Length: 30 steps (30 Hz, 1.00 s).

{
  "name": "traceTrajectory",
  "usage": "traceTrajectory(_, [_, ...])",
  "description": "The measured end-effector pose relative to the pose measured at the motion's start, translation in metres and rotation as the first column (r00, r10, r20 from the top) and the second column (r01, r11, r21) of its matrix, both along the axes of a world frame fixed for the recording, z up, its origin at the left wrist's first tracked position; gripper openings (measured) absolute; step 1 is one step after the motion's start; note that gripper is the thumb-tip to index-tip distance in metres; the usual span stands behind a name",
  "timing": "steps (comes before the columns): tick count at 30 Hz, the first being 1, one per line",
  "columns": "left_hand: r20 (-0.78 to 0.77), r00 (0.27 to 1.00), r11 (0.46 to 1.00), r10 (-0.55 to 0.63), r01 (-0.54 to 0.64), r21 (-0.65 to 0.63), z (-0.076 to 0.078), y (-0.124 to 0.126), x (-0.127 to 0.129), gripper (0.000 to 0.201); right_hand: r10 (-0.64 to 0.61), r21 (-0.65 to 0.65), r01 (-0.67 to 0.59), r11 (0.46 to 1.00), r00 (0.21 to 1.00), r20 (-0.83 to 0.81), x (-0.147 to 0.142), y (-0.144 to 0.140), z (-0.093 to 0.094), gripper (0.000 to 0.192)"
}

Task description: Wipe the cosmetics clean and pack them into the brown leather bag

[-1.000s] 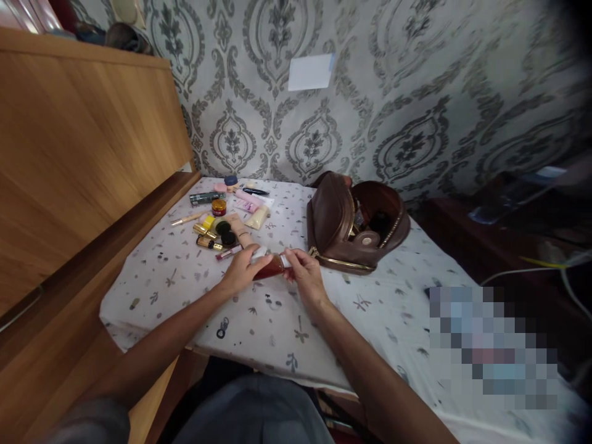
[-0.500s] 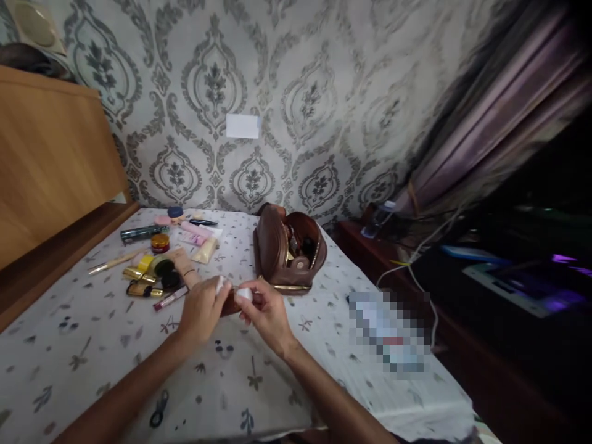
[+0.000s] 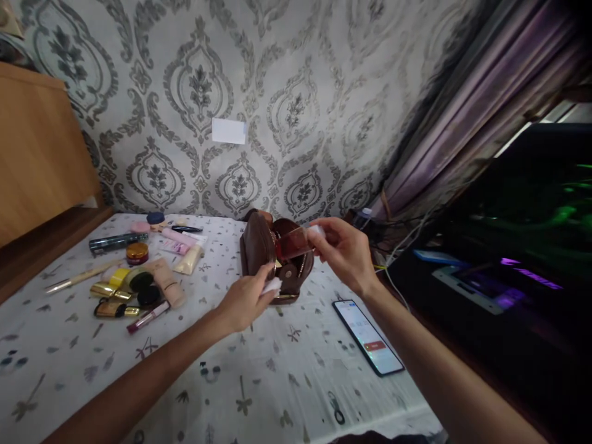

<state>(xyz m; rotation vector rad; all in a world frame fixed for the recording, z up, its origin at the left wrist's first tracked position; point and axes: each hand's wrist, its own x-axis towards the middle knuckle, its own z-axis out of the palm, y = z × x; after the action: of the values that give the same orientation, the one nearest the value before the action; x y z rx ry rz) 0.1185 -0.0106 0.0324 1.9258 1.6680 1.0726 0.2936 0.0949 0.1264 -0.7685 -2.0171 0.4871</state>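
Across the lower frame we have a patterned cloth [image 3: 272,370], and at the upper left a wooden cabinet [image 3: 41,142], cut off by the edge. At centre the brown bag [image 3: 256,246] gapes; our right hand [image 3: 345,251], right of centre, and our left hand [image 3: 243,302], lower centre, partly block it. A phone [image 3: 369,338] lies lower right. The right hand grips a reddish bottle [image 3: 295,242] by its white end at the bag's opening; how deep it reaches, we cannot tell. Small cosmetics [image 3: 169,285] crowd the left. The left hand pinches a white item [image 3: 272,285] we cannot identify.
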Motion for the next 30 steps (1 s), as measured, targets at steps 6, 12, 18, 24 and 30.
traceTrajectory(6, [-0.034,0.996,0.993,-0.085,0.081,-0.090,-0.007,0.025,0.025,0.035,-0.041,0.177,-0.037,0.984,0.906,0.420,-0.002,0.042,0.002,0.022])
traceTrajectory(12, [-0.195,0.969,0.988,-0.152,0.147,-0.037,-0.030,0.014,0.024,0.055,-0.033,0.164,-0.146,0.976,0.642,0.766,-0.009,0.055,-0.002,0.015])
traceTrajectory(18, [-0.174,0.967,0.982,-0.187,0.183,-0.037,-0.039,0.017,0.017,0.058,-0.097,0.155,-0.135,0.979,0.360,0.928,-0.033,0.050,0.002,0.014])
traceTrajectory(24, [-0.228,0.955,0.982,-0.190,0.189,-0.026,-0.048,0.018,0.014,0.060,-0.143,0.168,-0.112,0.979,0.207,0.968,-0.048,0.049,0.003,0.017])
traceTrajectory(30, [-0.201,0.959,0.978,-0.200,0.207,0.014,-0.050,0.017,0.012,0.060,-0.158,0.174,-0.155,0.972,0.110,0.981,-0.041,0.047,-0.013,0.015])
